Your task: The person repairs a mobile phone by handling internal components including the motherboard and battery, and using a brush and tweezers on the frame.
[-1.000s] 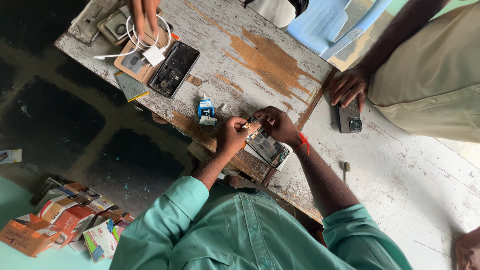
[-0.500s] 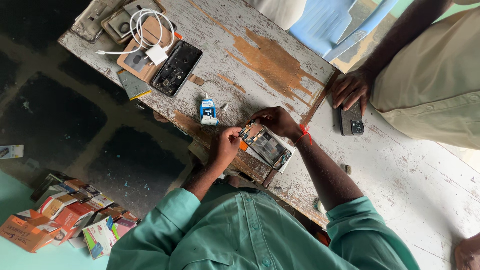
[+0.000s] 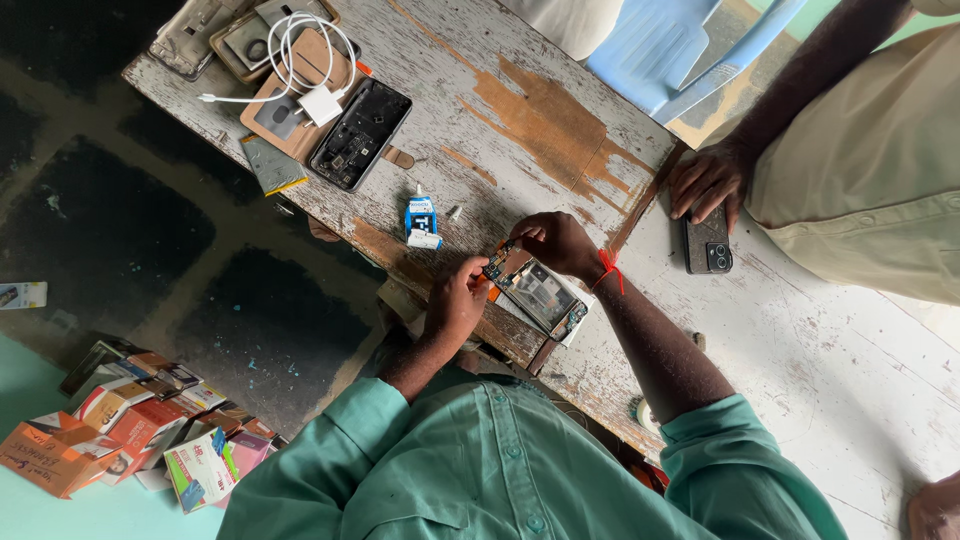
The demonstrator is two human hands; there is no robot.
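Here the work in hand looks like fine work on the innards of an opened phone point(image 3: 540, 295), which lies back-off on the worn wooden table point(image 3: 560, 110), just beside and to the near side of a small blue and white bottle point(image 3: 422, 221). Both hands meet at the end of the phone nearest that bottle. The right hand point(image 3: 560, 243), with a red thread point(image 3: 606, 266) at its wrist, is curled over the phone's top corner, its fingers bent close together and pressing on the frame. The left hand point(image 3: 455, 300) comes in from the bottle's near side with its fingers drawn into a narrow pinch against the same corner. A bit of orange shows at the fingertips, perhaps a small pick or tab, though the view is too small to tell. So the phone sits under and between the two sets of fingertips, touching both.

By my judgement, whatever follows at that corner calls for a steady brace from the right hand and a small, precise motion from the left.

Beyond the bottle, well apart, lie a second opened phone point(image 3: 360, 133) and a white charger with its cable point(image 3: 318, 100). Far from the bottle, past the worked phone, another person's hand point(image 3: 708, 180) rests on a dark phone point(image 3: 708, 243).
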